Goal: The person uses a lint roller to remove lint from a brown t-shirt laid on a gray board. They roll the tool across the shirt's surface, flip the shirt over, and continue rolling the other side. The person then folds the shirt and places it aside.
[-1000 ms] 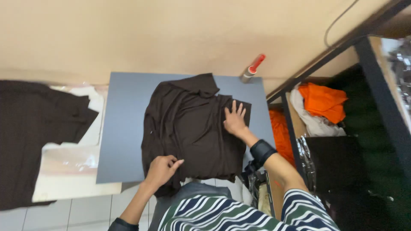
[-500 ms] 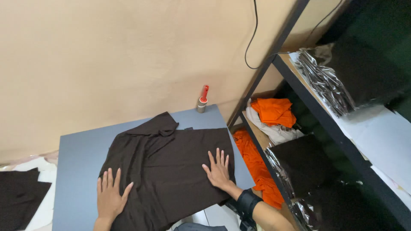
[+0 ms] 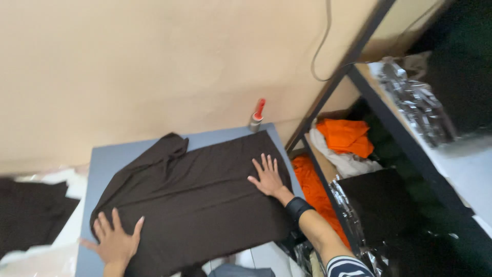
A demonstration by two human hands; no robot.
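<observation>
Both hands lie flat with fingers spread wide, gripping nothing: the right hand presses on the right part of a dark brown garment, near the worktop's right edge, and the left hand rests on the garment's lower left part, by the worktop's near left corner. A black band wraps the right wrist, and a striped sleeve shows at the bottom. Spread out, the garment covers most of the grey-blue worktop, one bunched end reaching toward the far left corner. At the far right corner, against the beige wall, stands a small roller with a red handle. Left of the worktop lies another dark cloth on clear plastic wrapping. Just right of the worktop stands a dark metal shelf frame; inside it sit folded orange cloth over pale fabric, more orange fabric lower down, and a dark packed item in shiny clear film. On the upper shelf lie crinkled silvery plastic packages. A thin black cable hangs down the wall beside the frame.
</observation>
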